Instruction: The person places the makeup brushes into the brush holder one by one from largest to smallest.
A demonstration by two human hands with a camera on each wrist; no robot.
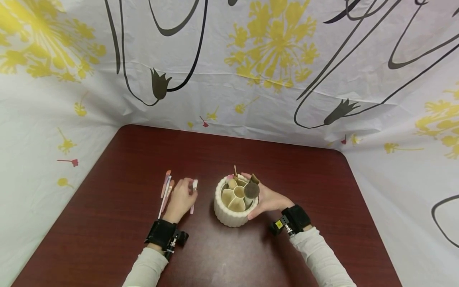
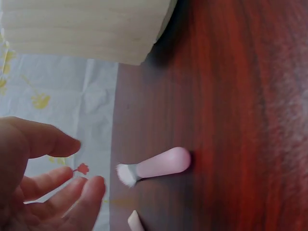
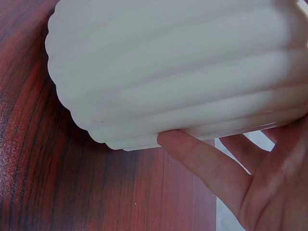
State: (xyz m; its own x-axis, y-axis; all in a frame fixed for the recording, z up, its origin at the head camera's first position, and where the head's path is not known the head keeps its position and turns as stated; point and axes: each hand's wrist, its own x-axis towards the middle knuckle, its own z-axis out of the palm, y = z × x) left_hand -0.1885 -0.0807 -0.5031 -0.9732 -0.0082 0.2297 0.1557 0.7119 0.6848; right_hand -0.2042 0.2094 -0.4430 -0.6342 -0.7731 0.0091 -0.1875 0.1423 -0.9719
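A cream fluted makeup brush holder (image 1: 229, 218) with several compartments stands on the table. My right hand (image 1: 271, 199) grips its right side, with the thumb (image 3: 197, 156) against the ribbed wall in the right wrist view. A large dark-bristled brush (image 1: 252, 190) and a few smaller items stand in the holder. Left of it lies a makeup brush with a pink handle (image 2: 163, 162) and white bristles. My left hand (image 1: 182, 198) hovers beside that brush, fingers loosely bent; in the left wrist view a gap shows between fingertips and bristles.
Several more makeup brushes (image 1: 166, 192) lie together just left of my left hand. The dark red wood table (image 1: 305, 171) ends at the back against a white cloth (image 1: 215, 99) printed with flowers. Both wrists carry black camera straps.
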